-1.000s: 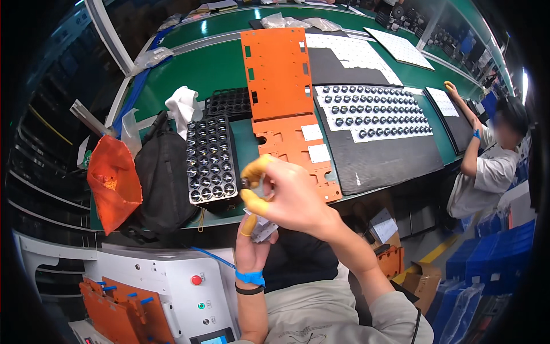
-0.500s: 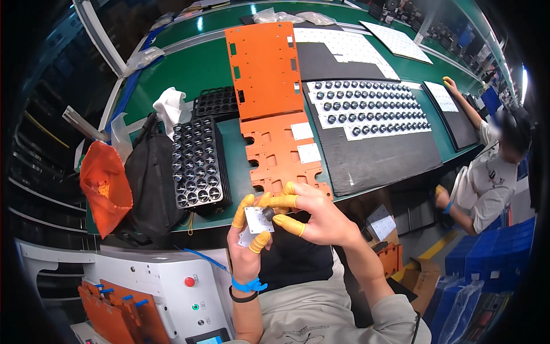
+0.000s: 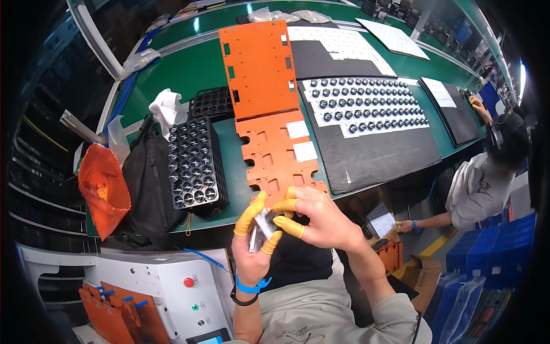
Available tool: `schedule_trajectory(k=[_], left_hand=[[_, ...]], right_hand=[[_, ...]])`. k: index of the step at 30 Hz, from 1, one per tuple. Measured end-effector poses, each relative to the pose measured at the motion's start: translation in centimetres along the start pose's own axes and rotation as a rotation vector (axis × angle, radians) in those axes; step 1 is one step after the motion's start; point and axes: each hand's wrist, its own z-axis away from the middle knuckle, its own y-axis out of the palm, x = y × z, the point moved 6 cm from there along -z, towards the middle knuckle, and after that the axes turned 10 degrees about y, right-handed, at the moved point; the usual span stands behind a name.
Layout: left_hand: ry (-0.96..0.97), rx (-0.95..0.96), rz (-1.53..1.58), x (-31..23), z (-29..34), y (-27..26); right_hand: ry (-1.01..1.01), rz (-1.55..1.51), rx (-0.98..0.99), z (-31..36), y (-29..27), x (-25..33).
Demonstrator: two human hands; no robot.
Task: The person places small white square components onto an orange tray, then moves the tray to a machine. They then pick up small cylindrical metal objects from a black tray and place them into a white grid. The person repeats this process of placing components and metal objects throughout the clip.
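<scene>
Yellow finger cots cover the fingertips of both my hands. In front of my lap, my left hand (image 3: 252, 241) grips small white plates (image 3: 265, 225) with holes, tilted on edge between thumb and fingers; how many is hard to tell. My right hand (image 3: 312, 218) closes its thumb and fingers at the upper right of the plate, on a small dark part partly hidden by the fingers. Just beyond, the orange fixture (image 3: 269, 155) lies on the table with its lid (image 3: 258, 69) folded back. Two square white plates (image 3: 305, 152) rest on its right side.
Left of the fixture stands a black tray (image 3: 195, 163) of round black parts. A black board (image 3: 372, 160) to the right bears rows of white plates with black parts. A white machine (image 3: 160, 286) stands lower left. At far right a co-worker (image 3: 481, 178) reaches out.
My left hand has turned the white plates from facing up to a steep tilt and shifted slightly right. The co-worker's lower hand has moved left toward a box.
</scene>
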Motion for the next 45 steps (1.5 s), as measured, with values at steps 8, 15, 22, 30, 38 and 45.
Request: schedule_trajectory(k=[8, 15, 22, 30, 38, 45], left_hand=[[-0.027, -0.052, 0.037, 0.6, 0.7, 0.2], [-0.002, 0.011, -0.035, 0.5, 0.8, 0.2], [0.004, 0.051, -0.131, 0.4, 1.0, 0.1], [-0.085, -0.045, 0.123, 1.4, 0.3, 1.0], [-0.483, -0.145, 0.660, 4.3, 1.4, 3.2], [-0.533, 0.023, 0.636, 4.8, 1.8, 4.5]], right_hand=[[0.035, 0.045, 0.006, 0.3, -0.4, 0.2], [0.095, -0.047, 0.068, 0.2, -0.8, 0.0], [0.270, -0.102, 0.181, 0.6, -0.8, -0.6], [-0.048, -0.174, -0.178, 1.5, -0.8, -1.0], [-0.204, 0.106, -0.326, 2.9, -2.1, -0.3], [-0.276, 0.278, -0.544, 4.4, -2.0, -2.6]])
